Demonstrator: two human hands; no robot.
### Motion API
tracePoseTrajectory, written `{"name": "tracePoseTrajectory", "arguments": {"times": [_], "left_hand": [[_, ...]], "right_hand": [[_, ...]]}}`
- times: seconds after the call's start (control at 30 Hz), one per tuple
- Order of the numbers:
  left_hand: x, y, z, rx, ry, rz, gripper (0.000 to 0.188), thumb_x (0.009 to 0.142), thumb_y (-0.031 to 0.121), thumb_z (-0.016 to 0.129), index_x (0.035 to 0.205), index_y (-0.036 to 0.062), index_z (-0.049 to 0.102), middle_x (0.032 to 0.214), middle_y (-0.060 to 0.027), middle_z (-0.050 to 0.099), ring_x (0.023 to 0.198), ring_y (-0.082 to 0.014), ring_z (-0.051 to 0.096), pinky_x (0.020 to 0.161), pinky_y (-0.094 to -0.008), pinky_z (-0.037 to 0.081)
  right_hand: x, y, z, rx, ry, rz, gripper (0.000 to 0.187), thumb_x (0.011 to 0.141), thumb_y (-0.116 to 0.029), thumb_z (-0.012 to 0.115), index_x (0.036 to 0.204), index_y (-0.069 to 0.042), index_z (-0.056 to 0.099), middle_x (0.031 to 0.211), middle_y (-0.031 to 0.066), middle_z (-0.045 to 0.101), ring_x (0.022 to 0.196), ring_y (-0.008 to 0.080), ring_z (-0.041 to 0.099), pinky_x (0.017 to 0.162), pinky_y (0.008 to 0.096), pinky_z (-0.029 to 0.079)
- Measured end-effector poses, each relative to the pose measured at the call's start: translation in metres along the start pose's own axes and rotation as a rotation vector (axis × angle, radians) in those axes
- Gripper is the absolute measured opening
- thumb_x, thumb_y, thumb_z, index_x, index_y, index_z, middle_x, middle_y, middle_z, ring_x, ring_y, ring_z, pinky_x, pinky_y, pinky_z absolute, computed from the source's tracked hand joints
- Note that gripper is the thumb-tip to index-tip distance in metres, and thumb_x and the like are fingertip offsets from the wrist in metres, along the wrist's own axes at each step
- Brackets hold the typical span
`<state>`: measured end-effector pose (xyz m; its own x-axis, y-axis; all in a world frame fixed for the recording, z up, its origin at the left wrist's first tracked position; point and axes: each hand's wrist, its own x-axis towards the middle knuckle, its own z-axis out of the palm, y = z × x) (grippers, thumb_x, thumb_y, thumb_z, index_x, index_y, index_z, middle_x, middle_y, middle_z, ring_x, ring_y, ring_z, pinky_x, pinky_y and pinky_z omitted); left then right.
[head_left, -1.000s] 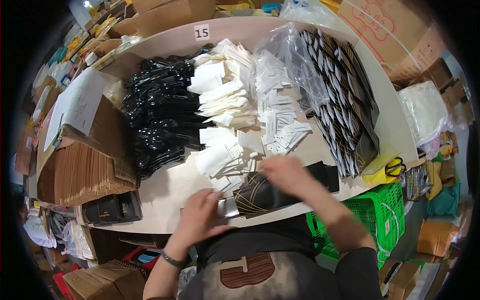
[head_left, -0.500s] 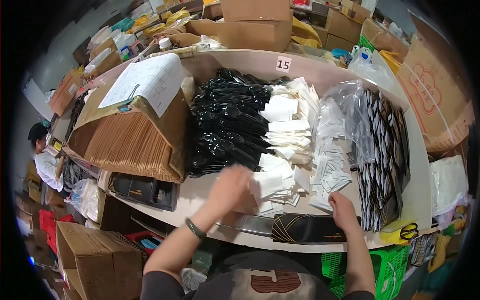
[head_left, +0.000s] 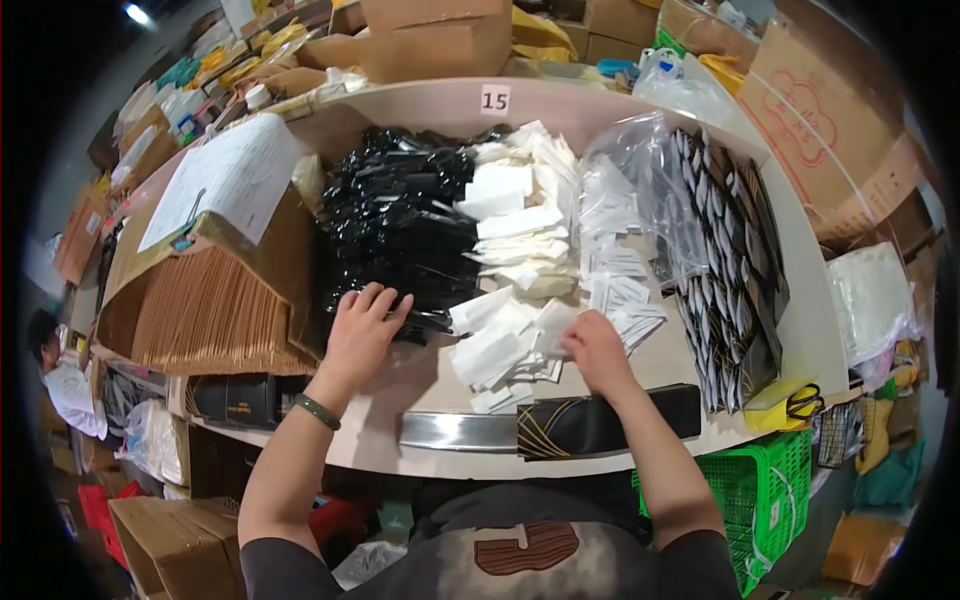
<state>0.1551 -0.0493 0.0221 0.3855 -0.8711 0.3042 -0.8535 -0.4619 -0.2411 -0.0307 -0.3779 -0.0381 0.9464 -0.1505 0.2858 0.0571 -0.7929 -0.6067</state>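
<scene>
Currently we see both hands out over the desk [head_left: 420, 375], well apart from each other. Our left hand [head_left: 362, 328] lies spread, fingers apart, on the near edge of the pile of black glossy packets [head_left: 400, 225]; it touches them but closes on nothing. Our right hand [head_left: 597, 352] rests palm down with fingers curled at the small white sachets [head_left: 620, 295]; whether it pinches one we cannot tell.

Between the hands lies a loose heap of white paper sleeves [head_left: 505, 340], continuing upward as a taller stack. Near our body, at the desk's front edge, lies a long black pouch with gold lines [head_left: 600, 420], flat and apart from both hands.

To the right, a clear plastic bag [head_left: 650, 170] opens over a row of black patterned pouches [head_left: 730, 270]. To the left stands a cardboard box of brown paper bags [head_left: 200, 310] with a clipboard sheet [head_left: 225, 175] on top.

Judging progress: one pouch lies ready in front, no piece is lifted, and the piles remain large, so most of the work appears left.
</scene>
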Motion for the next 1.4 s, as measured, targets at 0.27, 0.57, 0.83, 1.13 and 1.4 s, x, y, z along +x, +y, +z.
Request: {"name": "tracePoseTrajectory", "arguments": {"times": [0.27, 0.57, 0.83, 1.13, 1.4], "left_hand": [[-0.003, 0.016, -0.032, -0.071, 0.09, -0.227, 0.031, 0.089, 0.012, 0.058, 0.12, 0.0101, 0.064, 0.09, -0.0061, 0.06, 0.083, -0.0249, 0.06, 0.077, -0.0364, 0.049], [-0.091, 0.092, -0.027, -0.45, 0.204, -0.342, 0.023, 0.086, 0.008, 0.067, 0.109, 0.0078, 0.066, 0.096, -0.0095, 0.07, 0.084, -0.0291, 0.068, 0.071, -0.0366, 0.055], [-0.081, 0.106, -0.032, -0.562, 0.007, 0.08, 0.029, 0.078, 0.011, 0.065, 0.107, 0.0098, 0.067, 0.108, -0.0078, 0.069, 0.095, -0.0275, 0.068, 0.074, -0.0344, 0.056], [-0.123, -0.137, -0.067, 0.023, -0.161, -1.036, 0.028, 0.084, 0.023, 0.068, 0.093, -0.0044, 0.069, 0.088, -0.0259, 0.068, 0.09, -0.045, 0.065, 0.078, -0.0502, 0.054], [-0.115, -0.147, -0.065, 0.138, -0.014, -0.834, 0.02, 0.091, 0.019, 0.058, 0.098, 0.0041, 0.069, 0.079, -0.0234, 0.066, 0.078, -0.0445, 0.065, 0.065, -0.0481, 0.051]], "right_hand": [[-0.023, -0.114, 0.015, 0.372, -0.203, -0.159, 0.014, 0.092, -0.015, 0.062, 0.1, -0.004, 0.065, 0.091, 0.0162, 0.067, 0.082, 0.0337, 0.066, 0.072, 0.0383, 0.052], [-0.053, -0.127, 0.024, -0.118, 0.113, -0.344, 0.03, 0.079, -0.006, 0.066, 0.109, -0.004, 0.066, 0.104, 0.0135, 0.062, 0.098, 0.0312, 0.06, 0.083, 0.0437, 0.047], [-0.084, -0.106, 0.042, -0.177, -0.314, -0.65, 0.043, 0.084, -0.014, 0.071, 0.124, -0.003, 0.061, 0.131, 0.0125, 0.06, 0.125, 0.0296, 0.055, 0.104, 0.0456, 0.042], [-0.081, -0.116, 0.034, -0.123, -0.249, -0.576, 0.049, 0.083, -0.02, 0.073, 0.128, -0.004, 0.06, 0.137, 0.019, 0.054, 0.124, 0.0358, 0.052, 0.101, 0.0475, 0.042], [-0.082, -0.104, 0.048, -0.17, -0.096, -0.393, 0.033, 0.084, -0.01, 0.068, 0.116, 0.001, 0.065, 0.122, 0.0153, 0.064, 0.114, 0.0313, 0.059, 0.099, 0.044, 0.044]]}}
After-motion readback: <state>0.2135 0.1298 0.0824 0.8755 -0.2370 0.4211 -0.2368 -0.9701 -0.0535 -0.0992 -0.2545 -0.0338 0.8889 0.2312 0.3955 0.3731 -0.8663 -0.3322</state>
